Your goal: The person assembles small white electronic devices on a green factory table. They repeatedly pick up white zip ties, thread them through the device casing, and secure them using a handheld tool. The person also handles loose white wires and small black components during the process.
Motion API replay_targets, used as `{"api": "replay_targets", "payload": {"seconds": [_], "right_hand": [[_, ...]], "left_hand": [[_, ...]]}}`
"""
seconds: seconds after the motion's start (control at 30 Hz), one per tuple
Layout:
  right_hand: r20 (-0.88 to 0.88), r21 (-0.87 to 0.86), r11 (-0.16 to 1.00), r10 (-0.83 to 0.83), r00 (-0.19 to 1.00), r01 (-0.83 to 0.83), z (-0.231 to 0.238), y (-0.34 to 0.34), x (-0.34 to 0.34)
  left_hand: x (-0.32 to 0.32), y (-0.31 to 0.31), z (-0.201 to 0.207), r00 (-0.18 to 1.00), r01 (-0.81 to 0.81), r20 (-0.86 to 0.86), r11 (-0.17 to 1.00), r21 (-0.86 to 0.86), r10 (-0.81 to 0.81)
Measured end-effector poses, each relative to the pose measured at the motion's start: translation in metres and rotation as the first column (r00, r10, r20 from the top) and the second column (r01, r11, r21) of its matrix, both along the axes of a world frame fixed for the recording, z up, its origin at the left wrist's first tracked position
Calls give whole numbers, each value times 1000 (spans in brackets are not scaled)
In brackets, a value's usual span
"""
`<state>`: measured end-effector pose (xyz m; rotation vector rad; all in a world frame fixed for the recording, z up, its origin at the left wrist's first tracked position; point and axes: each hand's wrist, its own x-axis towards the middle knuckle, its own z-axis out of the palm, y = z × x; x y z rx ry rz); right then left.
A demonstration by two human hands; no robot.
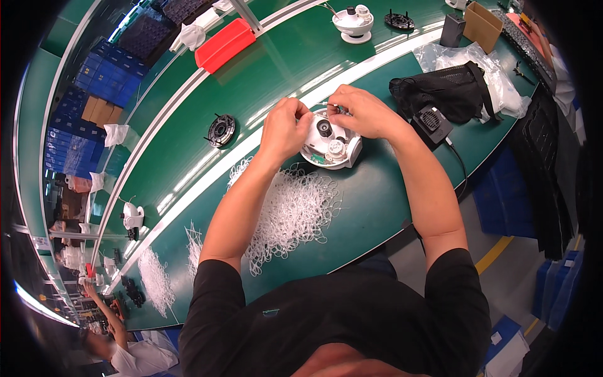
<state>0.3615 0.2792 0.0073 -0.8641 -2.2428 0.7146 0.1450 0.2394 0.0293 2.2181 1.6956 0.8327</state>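
A white round plastic housing [329, 158] stands on the green bench in front of me. Inside it are a black round knob-like part [324, 128], a clear-white round part [336, 148] and a bit of green circuit board. My left hand [286, 130] is at its left rim, with thumb and fingers pinched together. At the far rim my right hand [363, 112] is also closed in a pinch. Whatever the fingertips hold is too small and too covered to name. Just nearer to me lies a heap of thin white looped ties [289, 217].
A black ribbed round part [222, 131] and a white bowl-shaped unit [353, 24] lie on the green conveyor beyond, near a red tray [226, 45]. On the right are a black mesh bag [443, 93] and a corded black device [432, 125]. Another person [125, 349] works at far left.
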Motion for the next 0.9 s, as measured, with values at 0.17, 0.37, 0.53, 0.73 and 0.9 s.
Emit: {"api": "replay_targets", "payload": {"seconds": [0.17, 0.37, 0.53, 0.73, 0.9], "right_hand": [[-491, -242, 959, -250, 835, 145, -5, 16, -5], [-497, -416, 830, -550, 672, 371, -42, 33, -11], [-414, -374, 849, -514, 751, 374, -61, 42, -19], [-352, -332, 887, -431, 831, 320, -62, 44, -20], [-384, -314, 906, -394, 835, 283, -68, 48, -19]], "left_hand": [[-12, -6, 14, 981, 70, 192, 848, -525, 38], [-26, 3, 13, 788, 275, 568, 690, -669, 237], [-40, 55, 11, 502, 128, 765, 840, -528, 404], [-69, 122, -17, 297, -19, 808, 849, -528, 509], [-78, 120, -29, 230, -145, 824, 856, -497, 517]]}}
